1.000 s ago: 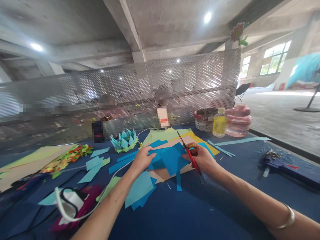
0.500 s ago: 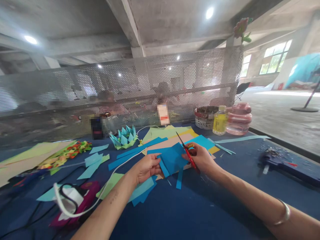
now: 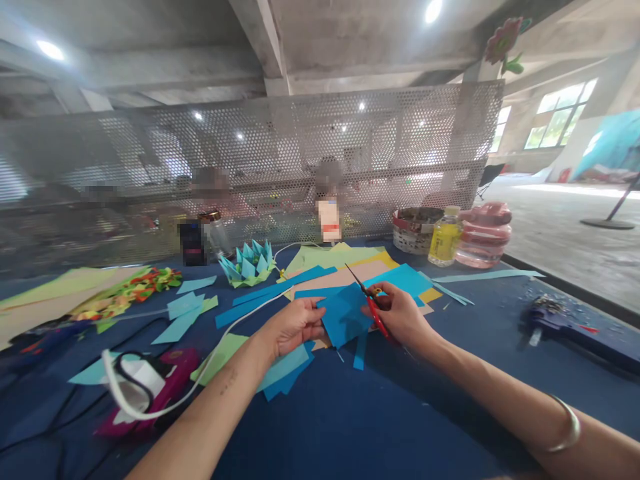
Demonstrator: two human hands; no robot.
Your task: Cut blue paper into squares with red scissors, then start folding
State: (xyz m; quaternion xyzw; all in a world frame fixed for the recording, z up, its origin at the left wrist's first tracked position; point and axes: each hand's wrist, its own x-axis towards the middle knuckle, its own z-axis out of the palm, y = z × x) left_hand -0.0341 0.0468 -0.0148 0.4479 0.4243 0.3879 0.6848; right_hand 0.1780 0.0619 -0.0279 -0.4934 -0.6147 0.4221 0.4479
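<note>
Between my hands is a blue sheet of paper [image 3: 345, 315]. My left hand [image 3: 299, 325] pinches its left edge between thumb and fingers. My right hand [image 3: 397, 313] is closed round red-handled scissors [image 3: 376, 313], whose dark blades point up and to the left over the paper. Some right fingers are hidden, so I cannot tell whether they also touch the sheet. A narrow blue paper strip [image 3: 359, 351] lies on the table just below. Behind the hands are stacked blue, peach, yellow and green papers, with a blue sheet [image 3: 400, 283] on top at the right.
A folded paper lotus [image 3: 249, 263] stands at the back. To the right are a basket [image 3: 415, 233], a yellow bottle [image 3: 445, 239], a pink jug [image 3: 484, 237] and a glue gun [image 3: 565, 327]. A white cable [image 3: 227, 340] runs past my left arm to a magenta power strip [image 3: 167, 390].
The held blue paper has turned and now shows as one flatter, wider face. My right hand and the scissors have shifted slightly with it. The camera view has moved a little.
</note>
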